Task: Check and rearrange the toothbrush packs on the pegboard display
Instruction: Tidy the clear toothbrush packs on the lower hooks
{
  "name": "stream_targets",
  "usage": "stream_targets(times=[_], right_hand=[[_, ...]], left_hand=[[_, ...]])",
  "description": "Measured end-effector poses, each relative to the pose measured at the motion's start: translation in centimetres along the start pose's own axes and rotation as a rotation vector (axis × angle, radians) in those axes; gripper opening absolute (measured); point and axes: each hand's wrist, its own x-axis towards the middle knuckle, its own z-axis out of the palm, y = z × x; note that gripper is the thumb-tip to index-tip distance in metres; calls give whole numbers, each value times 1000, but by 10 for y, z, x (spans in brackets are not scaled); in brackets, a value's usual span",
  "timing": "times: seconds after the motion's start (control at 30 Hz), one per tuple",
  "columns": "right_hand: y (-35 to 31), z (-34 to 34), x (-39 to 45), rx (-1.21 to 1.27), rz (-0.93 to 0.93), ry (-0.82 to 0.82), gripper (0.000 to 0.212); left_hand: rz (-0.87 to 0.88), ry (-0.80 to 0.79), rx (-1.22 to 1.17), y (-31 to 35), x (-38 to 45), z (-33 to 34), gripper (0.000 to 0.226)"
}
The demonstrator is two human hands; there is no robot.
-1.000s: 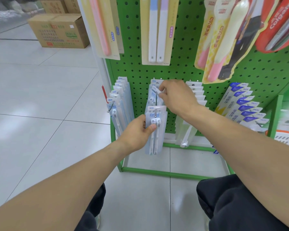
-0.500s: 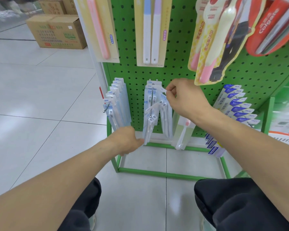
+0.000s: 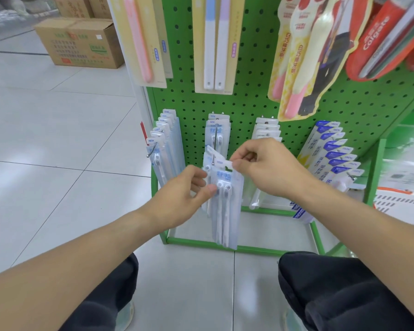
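Now both hands on toothbrush pack (image 3: 225, 201) — right hand (image 3: 268, 168) pinches top tab, left hand (image 3: 184, 197) grips side, seemingly off hook.

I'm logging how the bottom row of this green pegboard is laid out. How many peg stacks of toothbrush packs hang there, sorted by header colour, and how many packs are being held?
White-header stacks: 3, the left stack, the middle stack and the stack behind the right hand.
Blue-header stacks: 1.
Held toothbrush pack: 1, pinched by the left hand and right hand.
Total: 5
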Motion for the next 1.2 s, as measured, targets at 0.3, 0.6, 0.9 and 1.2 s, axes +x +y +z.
stream_targets(times=[0.3, 0.6, 0.9, 1.2], right_hand=[[-2, 28, -6, 132, -63, -98, 26], [-25, 37, -1, 82, -107, -64, 35], [-20, 40, 11, 346, -145, -21, 20], [-17, 58, 14, -5, -533, -55, 39]], left_hand=[[87, 43, -179, -6, -9, -13, 19], [3, 33, -219, 11, -11, -28, 21], [-56, 59, -244, 21, -13, -54, 22], [-234, 226, -380, 19, -10, -49, 22]])
